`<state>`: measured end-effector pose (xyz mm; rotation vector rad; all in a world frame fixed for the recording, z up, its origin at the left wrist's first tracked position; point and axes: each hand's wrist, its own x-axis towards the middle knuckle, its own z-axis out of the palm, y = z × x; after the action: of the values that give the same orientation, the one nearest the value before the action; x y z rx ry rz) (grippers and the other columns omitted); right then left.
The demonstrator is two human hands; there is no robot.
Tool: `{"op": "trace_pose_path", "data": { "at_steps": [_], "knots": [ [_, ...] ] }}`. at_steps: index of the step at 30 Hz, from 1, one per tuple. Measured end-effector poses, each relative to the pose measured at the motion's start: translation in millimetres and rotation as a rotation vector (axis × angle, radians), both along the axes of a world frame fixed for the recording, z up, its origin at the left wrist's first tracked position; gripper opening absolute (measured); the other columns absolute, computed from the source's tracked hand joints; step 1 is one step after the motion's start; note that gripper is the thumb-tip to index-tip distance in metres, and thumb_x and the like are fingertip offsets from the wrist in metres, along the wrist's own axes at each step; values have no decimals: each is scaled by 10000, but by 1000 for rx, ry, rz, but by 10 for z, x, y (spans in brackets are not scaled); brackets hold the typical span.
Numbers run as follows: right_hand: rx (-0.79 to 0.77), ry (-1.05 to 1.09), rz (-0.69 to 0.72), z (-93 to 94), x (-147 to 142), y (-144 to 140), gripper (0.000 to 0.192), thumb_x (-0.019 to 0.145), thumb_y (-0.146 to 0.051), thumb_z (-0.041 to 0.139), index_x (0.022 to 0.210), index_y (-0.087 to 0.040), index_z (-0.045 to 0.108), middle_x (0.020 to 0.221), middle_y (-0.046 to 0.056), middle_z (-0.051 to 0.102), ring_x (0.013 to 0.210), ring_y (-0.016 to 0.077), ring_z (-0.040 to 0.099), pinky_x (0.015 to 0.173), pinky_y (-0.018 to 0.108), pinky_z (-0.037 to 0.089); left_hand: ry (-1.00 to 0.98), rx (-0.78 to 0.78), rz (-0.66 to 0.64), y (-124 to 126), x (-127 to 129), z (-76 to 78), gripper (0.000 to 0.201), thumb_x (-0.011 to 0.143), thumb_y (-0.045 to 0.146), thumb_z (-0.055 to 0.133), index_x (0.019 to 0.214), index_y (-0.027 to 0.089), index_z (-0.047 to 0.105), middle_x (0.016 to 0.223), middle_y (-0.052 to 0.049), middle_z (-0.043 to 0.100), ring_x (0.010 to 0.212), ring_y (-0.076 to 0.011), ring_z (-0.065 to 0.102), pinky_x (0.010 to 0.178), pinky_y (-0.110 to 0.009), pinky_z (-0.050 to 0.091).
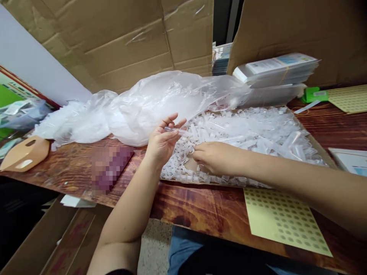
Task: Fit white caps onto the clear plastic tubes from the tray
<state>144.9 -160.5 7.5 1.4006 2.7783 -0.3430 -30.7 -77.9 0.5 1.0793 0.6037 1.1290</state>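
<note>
My left hand (164, 143) is raised over the left edge of a shallow cardboard tray (315, 143). Between its thumb and fingers is a thin clear plastic tube (175, 130), held nearly level. My right hand (212, 157) reaches into the tray from the right, fingers pinched together among small translucent plastic caps (179, 160). What those fingertips hold, if anything, is hidden. Longer clear tubes and pieces (266, 145) fill the middle and right of the tray.
Large clear plastic bags (155, 103) lie behind and left. Bundled printed packs (281, 70) stand at the back right. A yellow sticker sheet (286, 219) lies at the front edge, a purple blurred object (116, 168) at left, an orange holder (27, 152) beyond it.
</note>
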Motion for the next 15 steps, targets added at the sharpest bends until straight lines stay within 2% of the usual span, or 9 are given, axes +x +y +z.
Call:
{"op": "trace_pose_path", "data": {
  "at_steps": [3,7,11,13,15],
  "knots": [
    [0,-65,-61,-54,-126,110,250,880,-29,604,1084,-113,722,1119,158,709,1051,272,668,828,322,457,-1,-76,67,70,-47,-110,335,716,33,781,1009,184,720,802,15,595,1243,-288,718,1047,-363,563],
    [-15,-110,-122,-64,-240,258,268,908,-14,541,1039,-93,762,1087,185,723,1007,283,699,784,328,465,33,-146,135,66,-37,-144,137,875,161,775,1000,148,720,1043,-69,771,1106,-204,758,983,-312,598],
    [-54,-135,-189,-52,-334,400,205,865,-15,610,905,-108,789,959,171,755,875,268,730,726,314,478,123,-144,94,15,35,-189,247,898,313,813,1050,135,735,1021,-90,805,883,-171,770,859,-311,637],
    [-67,-117,-222,-69,-362,481,173,855,-29,636,832,-121,780,848,144,749,820,256,731,728,309,493,164,-112,69,3,50,-219,345,837,389,874,1040,140,750,1015,-93,811,878,-183,771,867,-328,638],
    [-76,-75,-248,-98,-373,554,134,843,-50,673,776,-126,760,747,111,722,760,240,718,732,310,513,200,-56,48,12,38,-245,429,767,470,916,1014,148,776,1066,-104,814,968,-213,773,939,-356,623]
  ]
}}
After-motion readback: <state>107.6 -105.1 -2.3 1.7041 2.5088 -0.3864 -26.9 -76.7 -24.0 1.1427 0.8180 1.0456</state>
